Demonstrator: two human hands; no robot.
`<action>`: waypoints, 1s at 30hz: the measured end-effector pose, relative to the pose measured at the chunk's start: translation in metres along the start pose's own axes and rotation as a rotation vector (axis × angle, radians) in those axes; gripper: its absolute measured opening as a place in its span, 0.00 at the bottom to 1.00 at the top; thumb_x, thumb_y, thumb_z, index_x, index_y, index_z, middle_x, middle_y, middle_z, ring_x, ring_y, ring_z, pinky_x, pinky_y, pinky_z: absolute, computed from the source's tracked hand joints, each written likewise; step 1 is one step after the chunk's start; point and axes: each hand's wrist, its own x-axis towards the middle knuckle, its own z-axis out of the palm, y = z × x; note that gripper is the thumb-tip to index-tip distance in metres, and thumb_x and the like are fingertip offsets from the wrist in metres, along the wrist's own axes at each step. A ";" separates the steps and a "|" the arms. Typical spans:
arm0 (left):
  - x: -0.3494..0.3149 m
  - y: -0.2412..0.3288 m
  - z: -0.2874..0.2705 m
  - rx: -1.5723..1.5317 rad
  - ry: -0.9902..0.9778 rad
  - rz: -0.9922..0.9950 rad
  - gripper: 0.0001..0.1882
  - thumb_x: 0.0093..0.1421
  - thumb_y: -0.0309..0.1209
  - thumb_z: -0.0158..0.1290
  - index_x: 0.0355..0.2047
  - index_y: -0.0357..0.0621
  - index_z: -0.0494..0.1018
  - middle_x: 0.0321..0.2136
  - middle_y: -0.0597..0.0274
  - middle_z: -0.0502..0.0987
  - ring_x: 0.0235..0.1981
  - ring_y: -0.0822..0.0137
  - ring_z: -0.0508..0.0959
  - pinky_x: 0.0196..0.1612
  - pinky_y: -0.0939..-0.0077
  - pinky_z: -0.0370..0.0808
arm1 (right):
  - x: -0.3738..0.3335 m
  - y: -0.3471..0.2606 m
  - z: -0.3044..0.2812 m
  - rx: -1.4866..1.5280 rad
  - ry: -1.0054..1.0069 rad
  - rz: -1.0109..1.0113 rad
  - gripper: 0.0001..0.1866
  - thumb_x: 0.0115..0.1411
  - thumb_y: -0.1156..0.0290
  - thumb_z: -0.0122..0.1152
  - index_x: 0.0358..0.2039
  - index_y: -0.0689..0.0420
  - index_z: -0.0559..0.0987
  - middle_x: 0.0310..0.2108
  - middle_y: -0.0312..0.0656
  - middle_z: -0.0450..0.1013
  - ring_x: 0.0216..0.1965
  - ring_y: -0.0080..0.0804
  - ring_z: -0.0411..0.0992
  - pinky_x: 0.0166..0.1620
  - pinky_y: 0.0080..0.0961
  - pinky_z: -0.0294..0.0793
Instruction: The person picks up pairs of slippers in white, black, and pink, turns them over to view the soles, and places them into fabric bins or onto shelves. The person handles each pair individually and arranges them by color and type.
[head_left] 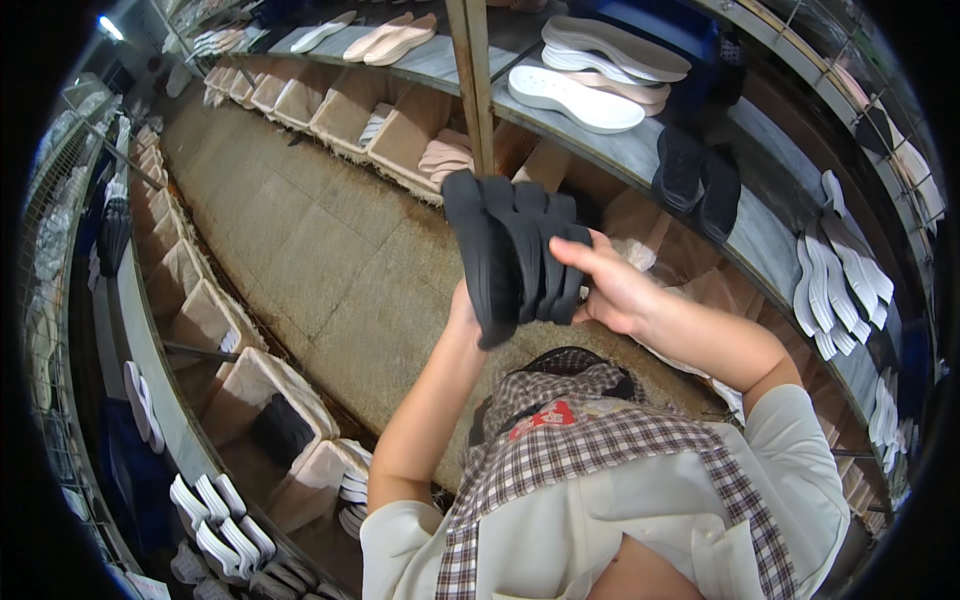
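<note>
A stack of black shoe soles (510, 250) is held up in front of my chest, several pressed side by side. My right hand (612, 285) grips its right side, thumb laid over the soles and fingers curled underneath. From below, my left hand (464, 310) supports the left side; its fingers are hidden behind the stack. Beyond my right hand, a pair of black soles (697, 180) rests on the grey shelf (760, 235). White soles (575, 100) lie farther back on that shelf, with beige ones among them.
Lined bins (395, 140) run beneath the right shelf, some holding soles. More bins (265, 385) line the left side, under another shelf with white soles (222, 525). A rusty metal post (470, 90) rises just past the stack. Tiled floor (330, 235) stretches between the rows.
</note>
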 end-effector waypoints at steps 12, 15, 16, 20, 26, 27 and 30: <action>-0.015 0.009 0.027 0.145 0.025 0.275 0.27 0.58 0.37 0.52 0.56 0.39 0.62 0.52 0.55 0.69 0.50 0.61 0.72 0.50 0.71 0.71 | -0.001 0.036 -0.018 -0.442 -0.363 -0.859 0.68 0.42 0.59 0.76 0.62 0.52 0.25 0.64 0.53 0.36 0.66 0.44 0.39 0.64 0.43 0.42; -0.013 0.009 0.026 0.155 0.018 0.321 0.28 0.57 0.37 0.53 0.56 0.39 0.62 0.52 0.54 0.69 0.50 0.61 0.72 0.50 0.71 0.71 | -0.003 0.037 -0.020 -0.548 -0.351 -0.944 0.70 0.39 0.59 0.77 0.62 0.53 0.25 0.64 0.54 0.37 0.66 0.46 0.39 0.64 0.44 0.42; -0.012 0.009 0.026 0.164 0.015 0.333 0.28 0.57 0.36 0.53 0.56 0.39 0.62 0.51 0.54 0.69 0.50 0.60 0.72 0.50 0.71 0.71 | -0.003 0.038 -0.020 -0.564 -0.351 -0.965 0.70 0.39 0.59 0.78 0.62 0.53 0.25 0.63 0.54 0.37 0.66 0.46 0.39 0.64 0.45 0.43; -0.007 0.010 0.023 0.210 -0.004 0.375 0.28 0.56 0.36 0.54 0.55 0.38 0.63 0.51 0.54 0.70 0.50 0.60 0.72 0.50 0.71 0.71 | -0.005 0.039 -0.022 -0.615 -0.351 -1.027 0.71 0.38 0.61 0.78 0.62 0.52 0.26 0.63 0.54 0.38 0.65 0.46 0.40 0.64 0.45 0.42; -0.001 0.012 0.019 0.366 -0.038 0.427 0.29 0.54 0.34 0.55 0.55 0.38 0.63 0.50 0.54 0.71 0.49 0.59 0.72 0.50 0.71 0.71 | -0.005 0.026 -0.024 -0.232 -0.370 -0.831 0.59 0.47 0.56 0.71 0.63 0.53 0.33 0.62 0.48 0.43 0.65 0.42 0.42 0.63 0.40 0.44; 0.001 0.013 0.018 0.436 -0.048 0.438 0.29 0.53 0.34 0.56 0.55 0.38 0.63 0.49 0.54 0.71 0.49 0.59 0.72 0.50 0.71 0.71 | -0.006 0.023 -0.025 -0.169 -0.307 -0.805 0.55 0.49 0.60 0.69 0.64 0.56 0.38 0.62 0.49 0.44 0.64 0.40 0.44 0.63 0.37 0.45; 0.005 0.017 0.015 0.719 -0.091 0.495 0.30 0.52 0.34 0.56 0.54 0.37 0.64 0.49 0.53 0.71 0.49 0.59 0.73 0.49 0.71 0.71 | -0.004 0.015 -0.027 -0.164 -0.268 -0.747 0.53 0.49 0.66 0.70 0.65 0.61 0.42 0.62 0.50 0.47 0.64 0.39 0.47 0.64 0.32 0.45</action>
